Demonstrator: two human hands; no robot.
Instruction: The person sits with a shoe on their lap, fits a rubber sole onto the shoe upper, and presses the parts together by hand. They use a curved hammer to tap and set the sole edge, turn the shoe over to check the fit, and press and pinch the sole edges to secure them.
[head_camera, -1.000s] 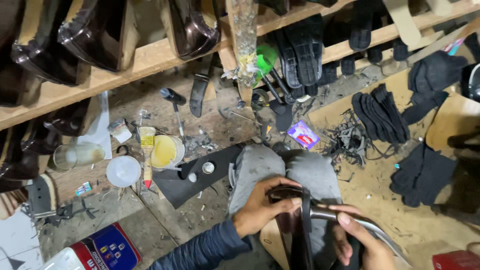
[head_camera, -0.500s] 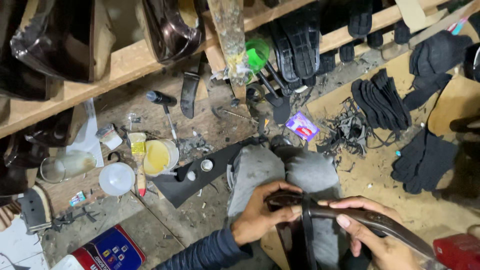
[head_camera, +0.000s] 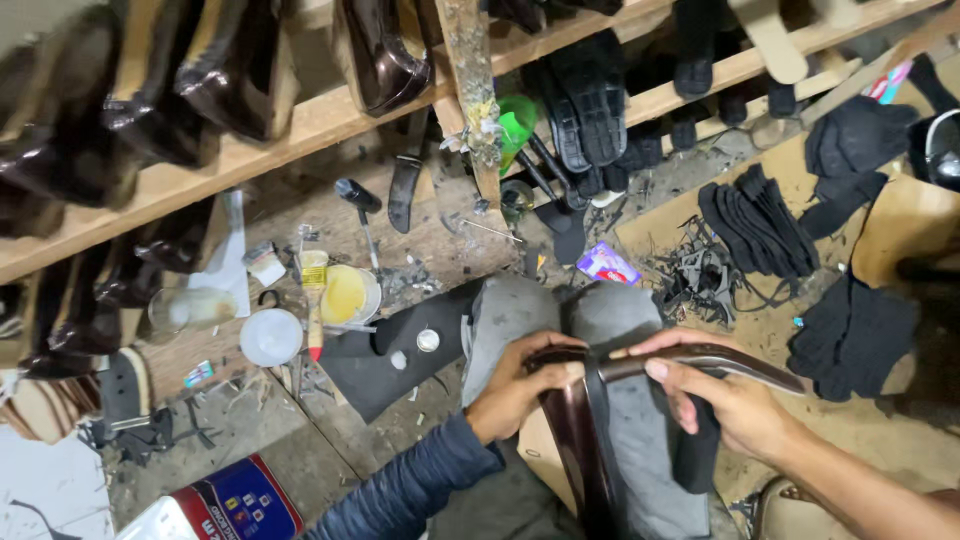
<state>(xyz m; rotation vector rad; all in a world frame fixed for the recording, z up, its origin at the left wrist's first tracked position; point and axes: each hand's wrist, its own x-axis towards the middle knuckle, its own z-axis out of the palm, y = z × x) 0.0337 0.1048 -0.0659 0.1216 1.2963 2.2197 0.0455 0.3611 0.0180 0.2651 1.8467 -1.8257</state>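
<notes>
Both hands, left (head_camera: 517, 385) and right (head_camera: 725, 400), fingers clamped on brown strap (head_camera: 700, 358) over knees; glue pot (head_camera: 348, 295), brush (head_camera: 314, 300), hammer (head_camera: 360, 215), black soles (head_camera: 755, 225) around.

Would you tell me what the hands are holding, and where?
Both hold a glossy dark brown shoe upper: left hand at its top bend, right hand on the side strap.

Pretty cramped workshop corner: a rough wooden shelf (head_camera: 300, 135) runs across the top with a paint-splattered post (head_camera: 470, 90). The concrete floor (head_camera: 300, 460) is dusty, littered with scraps, and the light's dim.
</notes>
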